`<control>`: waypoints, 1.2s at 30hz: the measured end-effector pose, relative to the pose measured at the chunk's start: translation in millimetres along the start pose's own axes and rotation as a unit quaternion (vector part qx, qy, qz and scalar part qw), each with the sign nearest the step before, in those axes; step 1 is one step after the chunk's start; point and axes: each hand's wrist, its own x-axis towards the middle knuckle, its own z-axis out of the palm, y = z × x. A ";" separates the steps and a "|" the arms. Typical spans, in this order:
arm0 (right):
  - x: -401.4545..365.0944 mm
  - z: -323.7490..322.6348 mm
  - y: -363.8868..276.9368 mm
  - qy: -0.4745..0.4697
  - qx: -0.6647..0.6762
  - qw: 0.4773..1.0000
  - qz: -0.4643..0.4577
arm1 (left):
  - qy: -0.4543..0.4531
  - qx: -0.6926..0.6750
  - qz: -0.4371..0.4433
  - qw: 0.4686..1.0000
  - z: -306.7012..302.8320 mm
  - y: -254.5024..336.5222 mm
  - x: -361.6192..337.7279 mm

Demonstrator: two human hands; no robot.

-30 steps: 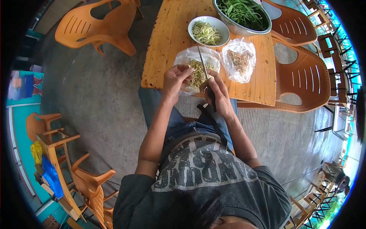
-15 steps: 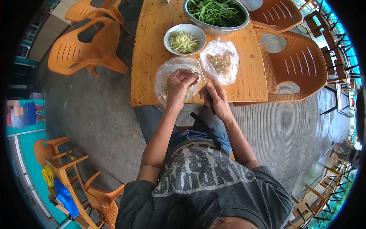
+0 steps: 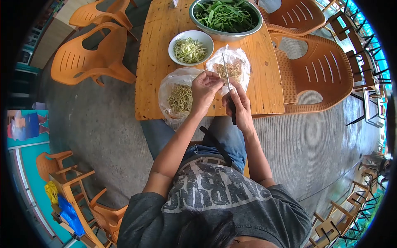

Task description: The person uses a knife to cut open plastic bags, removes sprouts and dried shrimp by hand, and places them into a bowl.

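Observation:
My right hand (image 3: 238, 103) is wrapped round the dark handle of a knife (image 3: 226, 71), its thin blade pointing away from me. Close beside the blade, my left hand (image 3: 206, 89) is pinched at the fingertips on a bean sprout, mostly hidden by the fingers. Both hands are over the table's near edge. Below and left of them lies an open plastic bag of bean sprouts (image 3: 180, 98). Just beyond the blade is a second plastic bag (image 3: 244, 62) with brownish thin scraps (image 3: 233, 70). A white bowl (image 3: 170, 51) of pale sprouts (image 3: 190, 50) stands farther back.
A metal basin (image 3: 225, 36) of cut green leafy vegetables (image 3: 226, 15) stands at the far side of the wooden table (image 3: 264, 93). Orange plastic chairs are at the left (image 3: 97, 53) and right (image 3: 318, 74). My legs are under the near edge.
My left hand has moved right, off the bag of sprouts, uncovering it. The knife and right hand have shifted slightly, the blade now over the bag of scraps. The view has shifted a little.

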 end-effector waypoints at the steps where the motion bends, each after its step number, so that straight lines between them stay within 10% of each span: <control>1: 0.3 0.1 -0.5 -0.004 0.007 1.000 0.003 | 0.004 0.001 0.003 1.000 0.3 -0.1 1.5; 15: 11.3 8.5 7.0 0.098 -0.015 0.995 -0.009 | 0.016 0.083 0.099 0.991 10.9 -1.5 -7.1; 20: 25.1 -6.9 -14.5 0.132 -0.159 0.977 0.047 | -0.025 -0.110 -0.059 0.992 1.0 10.0 -29.2; 23: 44.9 -29.6 -5.1 0.159 -0.489 0.852 -0.095 | -0.046 -0.225 -0.167 0.959 -28.0 32.6 -58.7; 27: 56.1 -28.2 -4.4 0.171 -0.550 0.801 -0.162 | -0.039 -0.380 -0.185 0.905 -84.4 3.3 -90.0; 30: 59.0 -23.8 -6.8 0.178 -0.534 0.810 -0.166 | 0.025 -0.304 -0.130 0.944 -120.2 8.6 -101.4; 32: 57.0 -14.7 -9.0 0.175 -0.522 0.820 -0.159 | 0.097 0.106 -0.027 0.989 -126.3 24.7 -94.1; 36: 40.5 41.2 -3.7 0.120 -0.370 0.906 -0.166 | 0.132 0.409 0.185 0.884 -129.2 20.5 -74.4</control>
